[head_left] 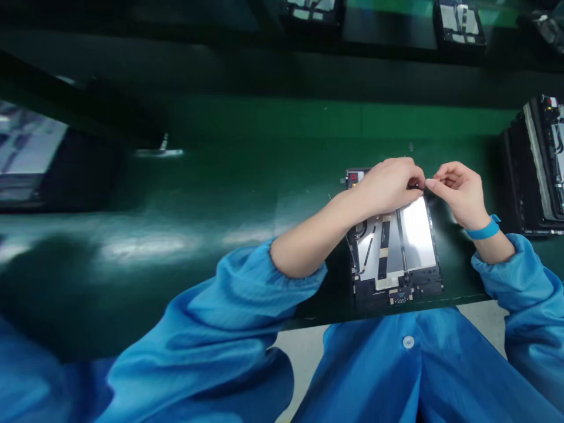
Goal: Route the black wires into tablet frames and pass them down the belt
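Observation:
An opened tablet (399, 252) lies on the green bench near its front edge, back cover off, showing silver battery plates and black ribbon cables. My left hand (390, 185) rests over its far end, fingers curled and pinched on a small dark part at the tablet's top edge. Facing it from the right, my right hand (458, 191) is also pinched, fingertips meeting the left hand's at that same spot. What they pinch is too small to name. A blue wristband (484, 229) sits on my right wrist. Both arms wear blue sleeves.
A stack of similar opened tablets in black trays (535, 164) stands at the right edge. More units (458, 23) sit on the far side of the bench. A blurred tray (30, 153) lies at the left. The green mat (220, 194) stretches between them.

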Tool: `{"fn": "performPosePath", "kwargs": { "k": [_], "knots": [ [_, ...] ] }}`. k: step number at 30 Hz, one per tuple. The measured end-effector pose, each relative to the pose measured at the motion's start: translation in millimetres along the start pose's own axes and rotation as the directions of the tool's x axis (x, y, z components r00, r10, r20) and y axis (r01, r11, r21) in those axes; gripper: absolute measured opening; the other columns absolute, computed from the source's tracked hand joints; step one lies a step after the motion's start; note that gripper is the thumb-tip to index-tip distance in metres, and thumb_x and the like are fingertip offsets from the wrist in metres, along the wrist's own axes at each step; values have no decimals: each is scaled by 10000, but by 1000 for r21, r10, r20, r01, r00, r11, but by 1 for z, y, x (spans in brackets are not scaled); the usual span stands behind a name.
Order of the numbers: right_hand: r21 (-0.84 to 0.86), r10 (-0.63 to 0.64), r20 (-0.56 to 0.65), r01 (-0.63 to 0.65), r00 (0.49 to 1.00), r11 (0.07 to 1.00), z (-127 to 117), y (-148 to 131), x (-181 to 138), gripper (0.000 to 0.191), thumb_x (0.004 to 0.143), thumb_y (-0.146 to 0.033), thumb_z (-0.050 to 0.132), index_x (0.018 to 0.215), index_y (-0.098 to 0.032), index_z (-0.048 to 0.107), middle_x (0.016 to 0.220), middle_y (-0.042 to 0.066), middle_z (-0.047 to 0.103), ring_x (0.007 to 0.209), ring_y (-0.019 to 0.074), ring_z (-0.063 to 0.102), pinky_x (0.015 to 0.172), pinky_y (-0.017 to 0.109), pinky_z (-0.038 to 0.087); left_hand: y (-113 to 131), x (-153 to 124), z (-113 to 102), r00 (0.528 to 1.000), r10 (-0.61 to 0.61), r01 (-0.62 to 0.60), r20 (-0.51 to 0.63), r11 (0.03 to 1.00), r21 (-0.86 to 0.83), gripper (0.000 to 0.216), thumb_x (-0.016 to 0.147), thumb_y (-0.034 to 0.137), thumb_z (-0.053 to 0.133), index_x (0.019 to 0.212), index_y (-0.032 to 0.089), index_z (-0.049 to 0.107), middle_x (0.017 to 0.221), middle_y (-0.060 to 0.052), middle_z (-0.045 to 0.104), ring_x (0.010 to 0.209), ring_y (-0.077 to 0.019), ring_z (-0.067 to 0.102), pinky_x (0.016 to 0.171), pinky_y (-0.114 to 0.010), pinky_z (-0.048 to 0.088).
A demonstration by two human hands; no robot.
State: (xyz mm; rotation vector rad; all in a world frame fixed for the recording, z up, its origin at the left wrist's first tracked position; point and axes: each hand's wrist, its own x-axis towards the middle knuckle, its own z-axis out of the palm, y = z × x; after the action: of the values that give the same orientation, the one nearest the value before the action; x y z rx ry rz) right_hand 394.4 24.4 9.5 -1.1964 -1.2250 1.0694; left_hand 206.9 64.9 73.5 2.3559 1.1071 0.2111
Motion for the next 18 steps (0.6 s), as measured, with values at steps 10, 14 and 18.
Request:
{"fn": "performPosePath", "kwargs": {
  "k": [10,14,18],
  "knots": [
    [-79,109,139,-99,984,992,10,4,10,324,642,-286,831,899,-221,645,809,-33,615,706,114,572,660,280,494,-13,-3,10,976,-160,153,-144,986,-62,153,894,244,652,829,179,774,862,-78,757,823,-245,671,765,-363,462],
    [-49,146,146,-140,978,989,8,1,10,346,618,-273,873,884,-215,659,812,-37,617,722,111,569,664,276,485,-15,-4,16,974,-156,148,-166,987,-59,151,892,229,639,804,182,752,853,-72,743,799,-236,658,751,-358,464],
    [-38,164,166,-159,973,986,7,-2,10,434,593,-336,951,889,-216,657,824,-36,616,751,116,572,692,284,506,-16,-4,17,973,-144,132,-182,988,-77,154,892,231,632,792,183,739,832,-64,736,779,-225,648,737,-355,462]
  ]
}}
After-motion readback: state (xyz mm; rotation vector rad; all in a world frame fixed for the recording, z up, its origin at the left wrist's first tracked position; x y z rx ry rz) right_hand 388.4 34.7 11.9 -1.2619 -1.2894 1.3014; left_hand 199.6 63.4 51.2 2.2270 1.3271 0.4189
